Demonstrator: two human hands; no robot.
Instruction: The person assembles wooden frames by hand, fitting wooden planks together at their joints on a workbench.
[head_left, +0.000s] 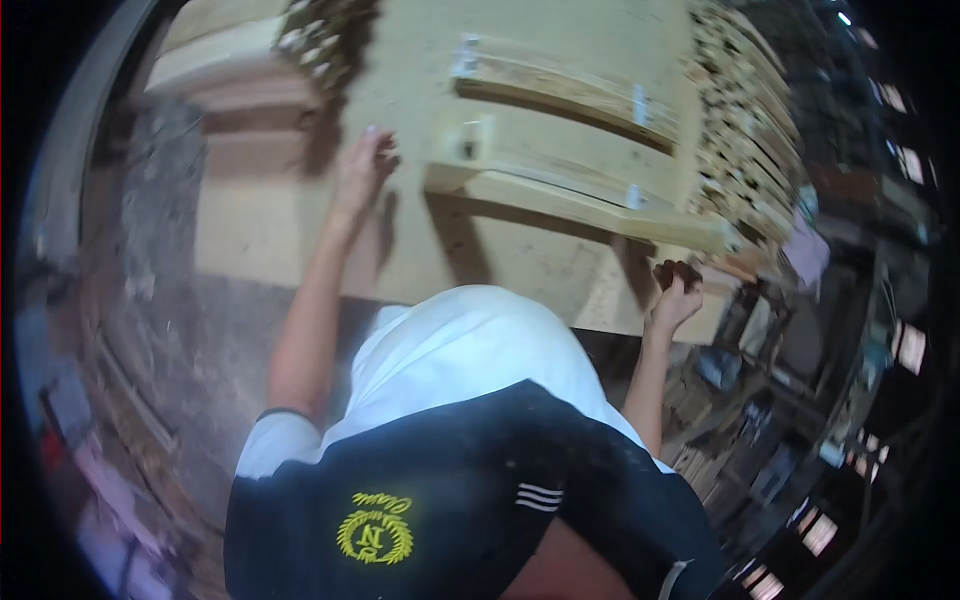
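Observation:
My left hand [366, 170] is over the pale board [250, 220], to the left of the wooden pieces, its fingers loosely bent and slightly apart, with nothing visible in them. My right hand [678, 300] is closed near the board's right front edge; a dark brown patch shows at its fingers, too blurred to name. Just beyond it lies the right end of the nearer wooden frame piece [560, 195], an angled bar with a short block at its left end. Behind that sits a second wooden bar [560, 95] with pale bluish-white spots near its ends.
A pile of stacked wooden strips [745, 130] stands at the right, ends facing inward. More stacked wood [240, 75] is at the far left, with another bundle of strip ends [325, 45] beside it. Cluttered shelving [770, 400] and scrap fill the right side.

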